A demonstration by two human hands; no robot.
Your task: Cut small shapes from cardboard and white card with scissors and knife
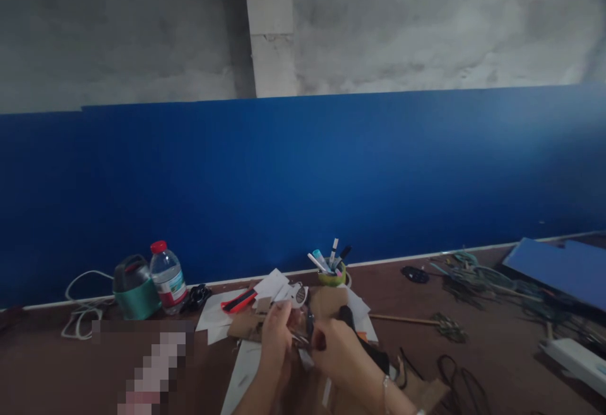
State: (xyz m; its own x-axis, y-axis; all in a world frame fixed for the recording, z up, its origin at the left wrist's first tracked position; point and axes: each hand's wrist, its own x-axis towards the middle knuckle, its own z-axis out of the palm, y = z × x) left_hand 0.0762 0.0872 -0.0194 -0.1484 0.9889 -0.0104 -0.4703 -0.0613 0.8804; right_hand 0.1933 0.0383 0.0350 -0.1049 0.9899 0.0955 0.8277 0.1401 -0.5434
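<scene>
My left hand [276,338] and my right hand [344,353] meet over the cluttered middle of the table, fingers bent and closed. Small, partly shiny things lie between them, too blurred and covered to name. Just beyond the left fingertips is a white piece with a dark printed pattern [298,295]. A red and black utility knife [239,300] rests on white paper sheets [213,317] to the left. Brown cardboard [329,302] lies behind the hands, and a black object of unclear kind [374,353] is by my right hand.
A green cup of pens [332,280] stands at the back by the blue partition [303,181]. Left are a water bottle [169,285], a teal container [137,301] and a white cable [78,326]. Right are a stick [404,319], tangled cords [492,282] and a white power strip [580,361].
</scene>
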